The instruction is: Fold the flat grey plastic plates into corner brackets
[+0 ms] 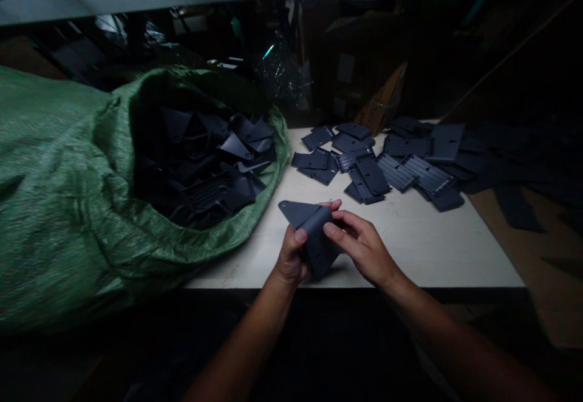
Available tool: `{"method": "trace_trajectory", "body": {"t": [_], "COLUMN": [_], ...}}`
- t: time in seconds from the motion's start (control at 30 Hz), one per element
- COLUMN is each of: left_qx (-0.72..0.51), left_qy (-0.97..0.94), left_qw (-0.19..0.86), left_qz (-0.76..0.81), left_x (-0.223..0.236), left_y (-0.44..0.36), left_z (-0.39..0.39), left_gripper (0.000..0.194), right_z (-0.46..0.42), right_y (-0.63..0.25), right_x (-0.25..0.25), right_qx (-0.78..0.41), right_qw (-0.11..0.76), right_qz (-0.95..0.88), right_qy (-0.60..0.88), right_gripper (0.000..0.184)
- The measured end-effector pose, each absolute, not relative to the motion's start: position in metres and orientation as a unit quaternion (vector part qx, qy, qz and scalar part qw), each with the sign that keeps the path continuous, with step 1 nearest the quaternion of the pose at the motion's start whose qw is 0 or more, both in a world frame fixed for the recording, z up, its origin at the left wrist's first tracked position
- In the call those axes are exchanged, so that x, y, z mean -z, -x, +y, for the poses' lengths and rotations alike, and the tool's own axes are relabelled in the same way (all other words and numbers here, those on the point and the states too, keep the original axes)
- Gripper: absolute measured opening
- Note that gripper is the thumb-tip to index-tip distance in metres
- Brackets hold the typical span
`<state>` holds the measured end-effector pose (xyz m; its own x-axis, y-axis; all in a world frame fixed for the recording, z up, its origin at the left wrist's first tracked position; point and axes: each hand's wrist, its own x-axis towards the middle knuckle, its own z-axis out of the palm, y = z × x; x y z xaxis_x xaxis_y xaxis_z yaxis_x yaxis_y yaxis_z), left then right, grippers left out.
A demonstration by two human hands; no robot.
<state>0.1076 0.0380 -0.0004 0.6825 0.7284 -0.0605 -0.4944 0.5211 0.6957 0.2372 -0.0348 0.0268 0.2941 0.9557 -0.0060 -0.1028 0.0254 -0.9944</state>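
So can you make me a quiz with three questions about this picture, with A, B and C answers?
1. What colour is the plastic piece between the left hand and right hand?
A) bright red
B) dark grey
C) white

2. Where does the heap of flat plates lie?
A) on a chair
B) in a bucket
C) on the white table top

3. How is the mouth of the green woven sack?
A) open
B) tied shut
C) sewn closed

Answers:
1 B, the piece looks dark grey against the pale table.
2 C, the plates are spread on the table beyond the hands.
3 A, dark plastic shapes show inside its opening.
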Motion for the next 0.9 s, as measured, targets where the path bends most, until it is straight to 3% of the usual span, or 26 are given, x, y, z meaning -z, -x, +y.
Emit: {"method": "trace_trajectory", "body": {"t": [0.23, 0.4, 0.53, 0.67, 0.77, 0.9], "left_qx": [-0.353, -0.417, -0.429, -0.420, -0.391, -0.250], "left_qy": [-0.329, -0.229, -0.251, -0.289, -0.478, -0.786], "left_qw": [0.862, 0.819, 0.804, 0.789, 0.696, 0.473], "left_qz": [0.158, 0.322, 0.328, 0.342, 0.365, 0.310], "left_x": [-0.019, -0.045, -0.049, -0.042, -0.034, -0.036], "left_y": [-0.113, -0.115, -0.116, -0.114, -0.103, -0.084], "left_z": [0.040, 0.050, 0.045, 0.047, 0.059, 0.073], "left_gripper": [0.071, 0.026, 0.022, 0.023, 0.027, 0.033], "right_z": [-0.033, -0.043, -0.045, -0.044, -0.047, -0.051], "right_y": [-0.234, -0.221, -0.210, -0.213, -0.226, -0.241], "right_x": [-0.023, -0.017, -0.018, -0.023, -0.026, -0.027], "right_qx": [-0.500, -0.506, -0.452, -0.481, -0.524, -0.521], "right_qw": [0.614, 0.588, 0.627, 0.617, 0.574, 0.501], "right_qz": [-0.396, -0.409, -0.406, -0.392, -0.386, -0.433], "right_qy": [0.466, 0.480, 0.488, 0.484, 0.496, 0.538], "right_gripper": [0.044, 0.047, 0.042, 0.035, 0.029, 0.027]}}
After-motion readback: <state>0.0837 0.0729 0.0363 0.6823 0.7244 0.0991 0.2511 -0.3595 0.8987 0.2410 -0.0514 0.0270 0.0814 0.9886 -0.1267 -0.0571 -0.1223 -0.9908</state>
